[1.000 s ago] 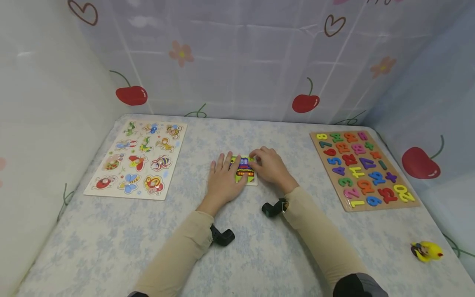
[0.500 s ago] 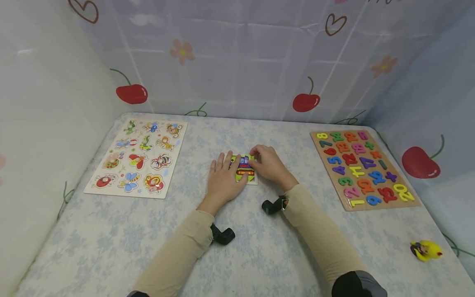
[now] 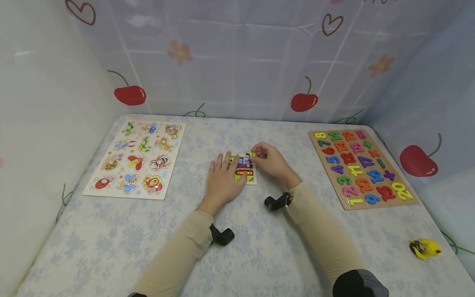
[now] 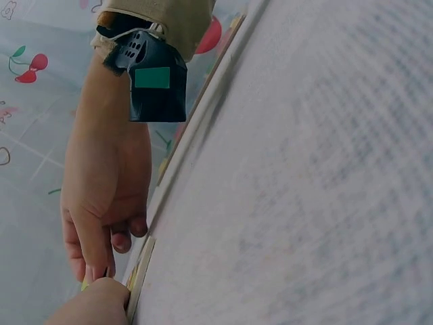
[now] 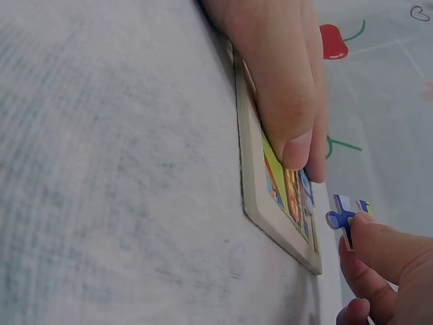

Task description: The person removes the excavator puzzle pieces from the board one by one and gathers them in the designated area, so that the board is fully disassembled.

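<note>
Jigsaw: a small rectangular puzzle [image 5: 277, 227] with a pale wooden frame, printed with a purple, red and yellow vehicle on an orange track, lies flat in the middle of the counter [image 3: 252, 255], well apart from its left and right edges.
Left hand: the hand [image 3: 224, 179] lies palm down over the left side of the puzzle, fingers straight and slightly spread towards the counter's back edge, gripping nothing; its thumb touches the printed surface.
Right hand: this hand [image 3: 272, 163] is at the puzzle's back right corner, thumb and forefinger closed together in a pinch, the other fingers curled.
Loose piece: a flat, knobbed jigsaw piece [image 5: 344, 215] in blue, yellow-green and white is held in that pinch, tilted and raised clear of the frame.
Insect board: a white rectangular board [image 3: 111, 193] with colourful cartoon insects lies along the counter's left edge, reaching towards the back left corner.
Number board: a brown wooden board [image 3: 384, 203] set with bright numerals and signs lies by the right edge, reaching towards the back right corner.
Toy: a small yellow figure [image 3: 426, 248] with a dark patch lies near the right edge, closer to the front than the number board.
Sleeves: both beige sleeves [image 3: 178, 251] end at wrists bearing black devices [image 3: 222, 236].
</note>
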`<state>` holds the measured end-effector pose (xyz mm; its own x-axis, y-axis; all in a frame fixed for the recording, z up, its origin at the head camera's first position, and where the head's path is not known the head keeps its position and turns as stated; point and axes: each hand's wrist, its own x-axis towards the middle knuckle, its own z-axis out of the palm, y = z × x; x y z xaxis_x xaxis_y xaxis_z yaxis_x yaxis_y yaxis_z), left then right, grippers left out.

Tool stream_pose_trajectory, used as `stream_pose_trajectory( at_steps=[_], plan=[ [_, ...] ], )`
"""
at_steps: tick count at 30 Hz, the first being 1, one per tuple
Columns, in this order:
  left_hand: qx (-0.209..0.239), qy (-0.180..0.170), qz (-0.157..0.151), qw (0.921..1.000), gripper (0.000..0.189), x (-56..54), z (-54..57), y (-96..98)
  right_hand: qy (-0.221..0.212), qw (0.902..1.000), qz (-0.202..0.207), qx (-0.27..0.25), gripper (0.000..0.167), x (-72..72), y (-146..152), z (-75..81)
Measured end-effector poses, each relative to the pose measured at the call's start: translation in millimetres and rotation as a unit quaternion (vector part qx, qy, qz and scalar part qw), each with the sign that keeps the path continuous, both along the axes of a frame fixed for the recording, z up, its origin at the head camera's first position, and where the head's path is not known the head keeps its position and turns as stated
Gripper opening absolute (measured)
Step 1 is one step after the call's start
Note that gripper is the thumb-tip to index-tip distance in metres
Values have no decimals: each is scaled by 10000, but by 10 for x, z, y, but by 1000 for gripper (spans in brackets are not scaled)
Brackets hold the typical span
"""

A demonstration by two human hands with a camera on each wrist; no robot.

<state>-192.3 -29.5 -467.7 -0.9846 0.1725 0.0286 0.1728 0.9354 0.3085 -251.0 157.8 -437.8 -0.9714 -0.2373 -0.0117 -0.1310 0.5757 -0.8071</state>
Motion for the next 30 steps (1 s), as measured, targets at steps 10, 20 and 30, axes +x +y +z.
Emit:
stream_pose_trajectory(
  at_steps=[10, 20, 30],
  plan=[
    [128, -26, 28, 9999, 72, -1, -5, -18, -223, 9973, -599, 373, 25, -141, 332, 92],
    [139, 29, 33, 9999, 72, 9, -25, -39, -474, 9850, -1258, 1082, 30, -323, 1003, 175],
    [110, 11, 5, 9999, 72, 3, -27, -13, -513, 9734, -1666, 1489, 28, -348, 1223, 143]
  ],
)
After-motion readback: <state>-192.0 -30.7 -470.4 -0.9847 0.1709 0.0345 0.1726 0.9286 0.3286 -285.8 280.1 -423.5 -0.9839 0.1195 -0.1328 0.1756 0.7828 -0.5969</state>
